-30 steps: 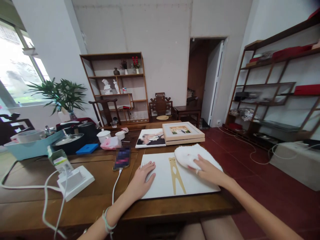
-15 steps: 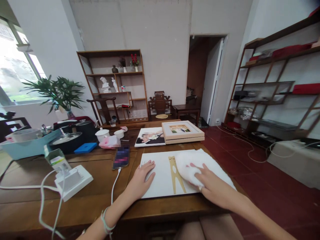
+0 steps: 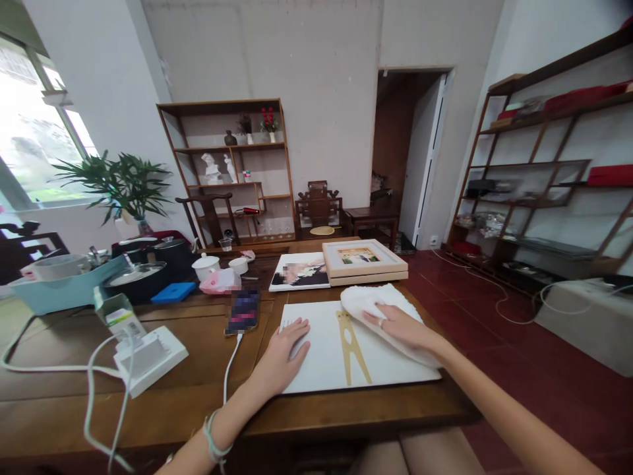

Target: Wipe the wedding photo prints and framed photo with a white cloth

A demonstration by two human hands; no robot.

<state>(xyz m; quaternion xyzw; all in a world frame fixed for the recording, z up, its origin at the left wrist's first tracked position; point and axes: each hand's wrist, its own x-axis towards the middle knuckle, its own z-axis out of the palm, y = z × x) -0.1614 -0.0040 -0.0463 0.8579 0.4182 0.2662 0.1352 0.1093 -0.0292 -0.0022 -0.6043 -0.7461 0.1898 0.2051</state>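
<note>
A white board (image 3: 316, 356) with a tan, two-legged figure (image 3: 352, 348) on it lies flat at the table's front edge. My left hand (image 3: 287, 349) rests on the board's left side, palm down with fingers spread. Under my right hand (image 3: 398, 326) is a fluffy white cloth (image 3: 363, 302), bunched at its left end and gripped against the board's right part. The rest of the cloth trails over the board's right edge. My right fingertips are partly sunk in its folds, and a ring shows on one finger.
Behind the board lie a photo print (image 3: 301, 270) and stacked picture frames (image 3: 366, 260). To the left are a phone (image 3: 243, 310) on a white cable, a white box (image 3: 151, 359), a blue box (image 3: 173, 292), pots (image 3: 138, 274) and a lidded cup (image 3: 206, 265).
My right hand has pushed the cloth away from me, towards the board's far right corner, uncovering the near right corner. My left hand stays on the board.
</note>
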